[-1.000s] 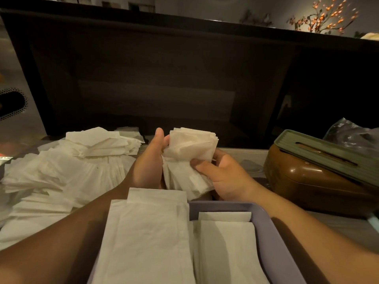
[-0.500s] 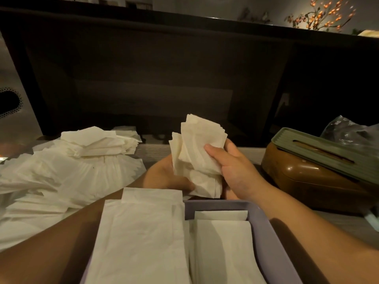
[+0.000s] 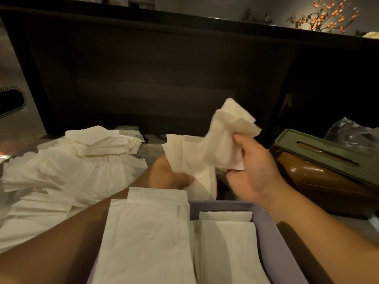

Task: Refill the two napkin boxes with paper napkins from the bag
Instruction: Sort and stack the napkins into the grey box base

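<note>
While crumpled, soft napkins (image 3: 223,140) fill both hands (image 3: 254,171).

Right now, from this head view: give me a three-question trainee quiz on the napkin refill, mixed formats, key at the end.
1. True or false: the left hand is holding nothing.
2. Multiple choice: the crumpled napkins in the right hand are (A) lying inside the purple box, (B) raised above the table, (C) resting on the brown box.
3. Fill in: the loose napkin pile lies on the person's ____ side.

Key: 1 false, it grips flat napkins. 2 B. 3 left.
</note>
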Available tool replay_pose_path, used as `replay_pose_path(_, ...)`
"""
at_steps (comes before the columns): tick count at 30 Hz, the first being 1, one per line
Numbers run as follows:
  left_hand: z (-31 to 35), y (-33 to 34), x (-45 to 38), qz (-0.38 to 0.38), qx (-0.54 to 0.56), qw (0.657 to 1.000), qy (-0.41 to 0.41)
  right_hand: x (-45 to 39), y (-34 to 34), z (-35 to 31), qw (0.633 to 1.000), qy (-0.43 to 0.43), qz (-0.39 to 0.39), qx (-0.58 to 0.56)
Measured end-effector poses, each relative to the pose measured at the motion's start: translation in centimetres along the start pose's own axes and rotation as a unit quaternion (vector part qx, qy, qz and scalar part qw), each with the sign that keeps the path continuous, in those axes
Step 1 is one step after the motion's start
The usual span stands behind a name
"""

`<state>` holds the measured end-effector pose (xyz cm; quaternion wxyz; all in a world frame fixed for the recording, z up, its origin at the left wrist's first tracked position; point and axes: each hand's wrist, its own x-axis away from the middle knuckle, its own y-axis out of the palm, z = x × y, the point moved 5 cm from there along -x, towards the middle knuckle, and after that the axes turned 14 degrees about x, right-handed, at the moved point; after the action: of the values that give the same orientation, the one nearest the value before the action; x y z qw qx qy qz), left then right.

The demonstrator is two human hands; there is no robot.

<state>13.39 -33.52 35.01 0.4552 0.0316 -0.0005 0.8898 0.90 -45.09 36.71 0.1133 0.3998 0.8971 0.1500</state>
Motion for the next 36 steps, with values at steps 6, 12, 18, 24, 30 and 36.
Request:
replay_pose_path(6,0.6,-1.1,-0.1,0.033,0.123,0.991,0.031,0.5,1.1,1.2,0.993,0.045,-0.074,0.082)
replay_pose_path(12,0.7,-0.7,0.4,0.076,0.165,0.983,-0.005,0.1,1.4,1.7,0.98,0.026,-0.026,0.196)
replay_pose_path(18,1.0,1.8,1.9,-0.112,0.181,0.977,0.023,1.0,1.6,2.3,0.964,0.074,-0.064,0.246)
replay_pose_path(24,1.3,1.3,1.4,-0.067,-0.03,0.995,0.067,0.8,2.1,2.5,0.95,0.072,-0.11,0.282)
replay_pose_path(30,2.1,0.0,0.9,0.012,-0.078,0.986,0.146,0.0,1.2,2.1,0.964,0.031,-0.119,0.234)
replay_pose_path(36,2.4,-2.5,-0.8,0.076,-0.256,0.948,0.171,-0.5,0.0,2.2,0.953,0.028,-0.109,0.283)
